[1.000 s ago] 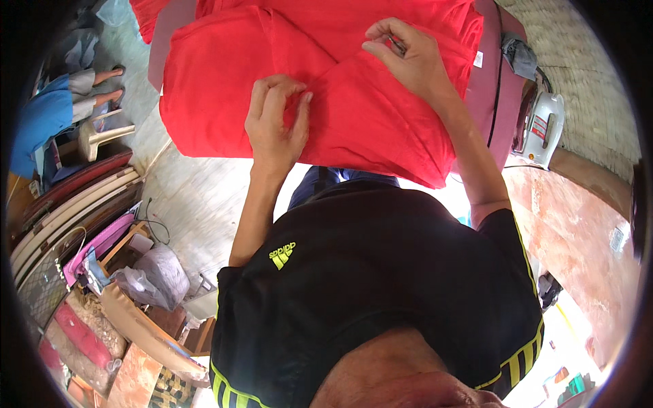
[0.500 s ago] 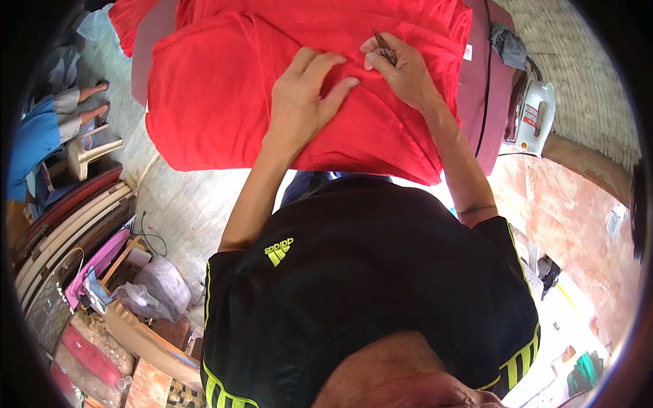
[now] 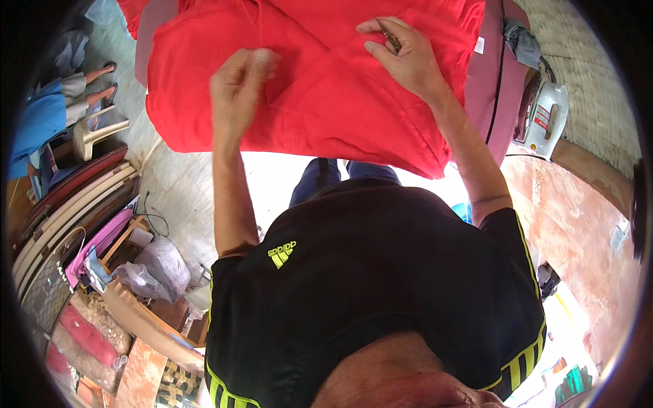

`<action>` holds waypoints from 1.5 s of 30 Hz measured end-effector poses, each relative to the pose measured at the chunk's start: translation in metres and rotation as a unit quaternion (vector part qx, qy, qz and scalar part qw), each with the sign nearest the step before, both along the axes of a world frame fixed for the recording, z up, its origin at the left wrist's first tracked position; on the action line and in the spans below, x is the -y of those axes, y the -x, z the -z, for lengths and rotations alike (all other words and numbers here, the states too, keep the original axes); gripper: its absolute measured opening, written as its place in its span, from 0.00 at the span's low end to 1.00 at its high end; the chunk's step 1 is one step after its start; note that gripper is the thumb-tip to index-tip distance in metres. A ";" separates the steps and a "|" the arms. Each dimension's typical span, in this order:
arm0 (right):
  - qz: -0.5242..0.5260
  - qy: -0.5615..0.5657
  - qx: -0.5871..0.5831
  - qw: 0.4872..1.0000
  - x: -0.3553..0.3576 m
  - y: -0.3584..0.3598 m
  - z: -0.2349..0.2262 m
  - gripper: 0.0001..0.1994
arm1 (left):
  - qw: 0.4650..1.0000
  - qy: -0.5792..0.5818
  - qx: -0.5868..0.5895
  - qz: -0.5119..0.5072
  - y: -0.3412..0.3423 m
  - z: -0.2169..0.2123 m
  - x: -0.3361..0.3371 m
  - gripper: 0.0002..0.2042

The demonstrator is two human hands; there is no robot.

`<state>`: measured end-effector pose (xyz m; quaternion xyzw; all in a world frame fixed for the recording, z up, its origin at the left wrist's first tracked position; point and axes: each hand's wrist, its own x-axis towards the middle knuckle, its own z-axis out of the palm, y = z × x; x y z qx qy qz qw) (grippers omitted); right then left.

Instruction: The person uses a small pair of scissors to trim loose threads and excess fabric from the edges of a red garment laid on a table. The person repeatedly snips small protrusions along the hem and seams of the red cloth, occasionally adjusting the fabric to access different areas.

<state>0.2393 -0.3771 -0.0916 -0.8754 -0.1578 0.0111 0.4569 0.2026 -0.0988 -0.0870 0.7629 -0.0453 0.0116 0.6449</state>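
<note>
Gripping a small dark tool [image 3: 390, 39] over red cloth [image 3: 194, 88] on maroon counter [image 3: 481, 92], right hand [image 3: 409, 62] might snag it if the tip dips; left hand [image 3: 238, 85] apart, left of cloth's middle, blurred, grip unclear.

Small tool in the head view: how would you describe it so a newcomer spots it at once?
Start with the big red cloth at the top of the picture. Over its right half is the person's right hand, which holds the tool. It is the slim, dark thing, set apart from the bright red around it.
</note>
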 end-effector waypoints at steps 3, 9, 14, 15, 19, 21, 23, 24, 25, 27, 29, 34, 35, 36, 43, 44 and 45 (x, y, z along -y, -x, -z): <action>-0.087 0.015 0.155 0.984 -0.002 -0.015 -0.010 0.12 | 0.956 -0.270 0.108 0.034 0.012 -0.009 0.038 0.13; -0.185 0.141 0.059 0.971 0.031 -0.037 -0.016 0.10 | 0.958 -0.282 0.055 -0.009 0.029 0.001 0.052 0.10; -0.206 0.188 0.091 0.956 0.049 0.015 -0.019 0.09 | 0.949 -0.260 0.177 -0.035 0.061 0.022 0.055 0.10; -0.196 0.199 0.085 0.956 0.051 0.022 -0.018 0.09 | 0.949 -0.254 0.181 -0.038 0.064 0.024 0.057 0.10; -0.149 0.203 0.108 0.962 0.052 0.027 -0.006 0.10 | 0.947 -0.285 0.150 -0.015 0.062 0.016 0.060 0.09; -0.142 0.204 0.119 0.961 0.052 0.027 -0.008 0.09 | 0.945 -0.301 0.130 -0.016 0.058 0.006 0.068 0.10; -0.143 0.183 0.116 0.966 0.055 0.026 -0.007 0.09 | 0.930 -0.314 0.189 0.000 0.048 -0.005 0.084 0.13; -0.145 0.172 0.116 0.967 0.053 0.024 -0.008 0.09 | 0.922 -0.320 0.219 0.005 0.043 -0.009 0.090 0.14; -0.150 0.126 0.118 0.974 0.051 0.020 -0.009 0.09 | 0.917 -0.331 0.224 0.008 0.039 -0.007 0.096 0.15; -0.161 0.034 0.125 0.978 0.047 0.007 -0.010 0.07 | 0.906 -0.353 0.236 0.012 0.027 0.007 0.104 0.15; -0.098 -0.021 0.176 0.979 0.038 -0.007 -0.024 0.08 | 0.946 -0.265 0.185 0.019 0.016 0.013 0.099 0.11; -0.007 -0.054 0.154 0.987 0.028 0.019 -0.064 0.08 | 0.997 0.054 -0.043 0.025 0.014 -0.030 0.082 0.07; -0.026 -0.051 0.141 0.988 0.029 0.031 -0.061 0.08 | 0.993 0.101 -0.061 0.019 0.017 -0.040 0.074 0.08; -0.043 -0.047 0.128 0.990 0.030 0.041 -0.057 0.08 | 0.988 0.139 -0.065 0.013 0.023 -0.044 0.063 0.09; -0.177 -0.009 0.015 0.984 0.043 0.109 -0.015 0.15 | 0.951 -0.293 0.094 -0.002 0.040 -0.047 0.041 0.10; -0.137 -0.026 0.029 0.990 0.049 0.108 -0.015 0.14 | 0.952 -0.279 0.128 0.009 0.025 -0.050 0.060 0.10; -0.093 -0.041 0.046 0.994 0.055 0.108 -0.013 0.13 | 0.951 -0.261 0.166 0.023 0.010 -0.049 0.081 0.09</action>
